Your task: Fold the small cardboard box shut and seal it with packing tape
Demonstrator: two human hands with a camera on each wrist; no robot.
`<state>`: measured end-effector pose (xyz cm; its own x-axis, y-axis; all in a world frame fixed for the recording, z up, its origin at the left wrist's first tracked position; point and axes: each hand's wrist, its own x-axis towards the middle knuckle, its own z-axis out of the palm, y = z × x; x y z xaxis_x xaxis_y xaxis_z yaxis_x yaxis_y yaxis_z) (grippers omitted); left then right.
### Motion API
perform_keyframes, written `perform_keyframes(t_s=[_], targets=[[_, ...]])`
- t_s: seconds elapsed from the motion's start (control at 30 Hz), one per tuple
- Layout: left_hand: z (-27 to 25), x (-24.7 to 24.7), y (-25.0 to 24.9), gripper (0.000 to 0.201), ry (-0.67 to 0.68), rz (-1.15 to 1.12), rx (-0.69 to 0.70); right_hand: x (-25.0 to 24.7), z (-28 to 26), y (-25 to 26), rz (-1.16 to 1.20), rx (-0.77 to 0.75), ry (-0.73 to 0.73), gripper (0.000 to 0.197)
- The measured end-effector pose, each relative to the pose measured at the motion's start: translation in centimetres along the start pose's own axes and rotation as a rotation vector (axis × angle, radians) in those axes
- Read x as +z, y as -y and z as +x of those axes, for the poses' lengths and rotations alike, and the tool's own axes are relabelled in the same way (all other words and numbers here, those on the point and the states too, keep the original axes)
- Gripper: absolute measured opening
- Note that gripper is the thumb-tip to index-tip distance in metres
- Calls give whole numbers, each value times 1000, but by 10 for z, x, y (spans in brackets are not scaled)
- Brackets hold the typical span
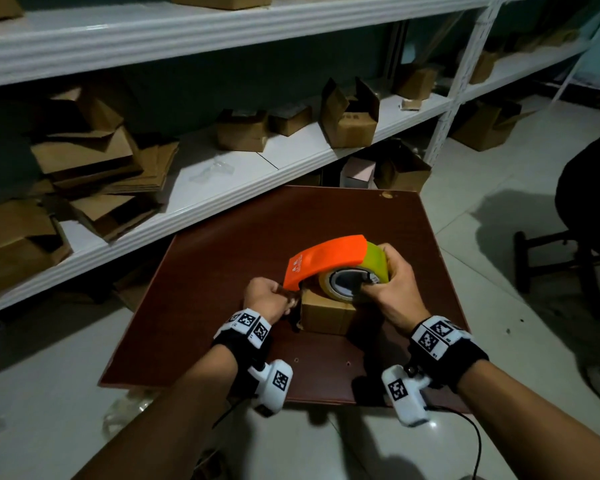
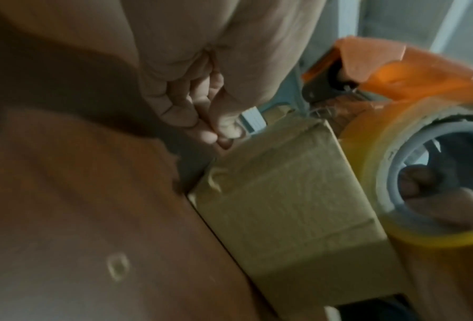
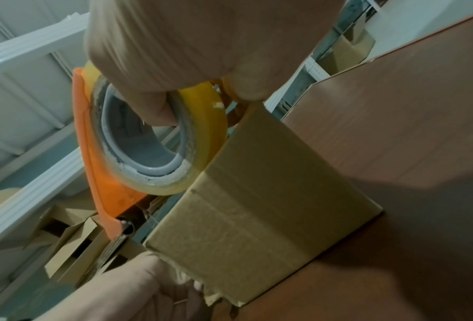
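Head view: one box (image 1: 326, 315), one tape dispenser (image 1: 326, 263), two hands.

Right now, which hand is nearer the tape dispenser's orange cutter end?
Left. The left hand sits right under the orange cutter end, pinching at the small cardboard box's edge. The right hand grips the tape roll at the dispenser's opposite end.

centre: right hand (image 1: 394, 289) grips orange tape dispenser (image 1: 326, 261) on small cardboard box (image 1: 326, 315) | left hand (image 1: 269, 299) at box's left edge | brown board (image 1: 222, 306) beneath
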<state>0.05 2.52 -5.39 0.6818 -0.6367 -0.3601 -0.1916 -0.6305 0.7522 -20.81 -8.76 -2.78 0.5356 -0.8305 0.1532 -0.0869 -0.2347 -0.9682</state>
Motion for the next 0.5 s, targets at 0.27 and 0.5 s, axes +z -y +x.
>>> perform_keyframes(t_s=[0.27, 0.5], targets=[[0, 11, 3, 31, -34, 11, 42, 2, -2, 3, 7, 7, -3, 45], [4, 7, 4, 23, -27, 15, -9, 3, -1, 3, -1, 10, -8, 46]])
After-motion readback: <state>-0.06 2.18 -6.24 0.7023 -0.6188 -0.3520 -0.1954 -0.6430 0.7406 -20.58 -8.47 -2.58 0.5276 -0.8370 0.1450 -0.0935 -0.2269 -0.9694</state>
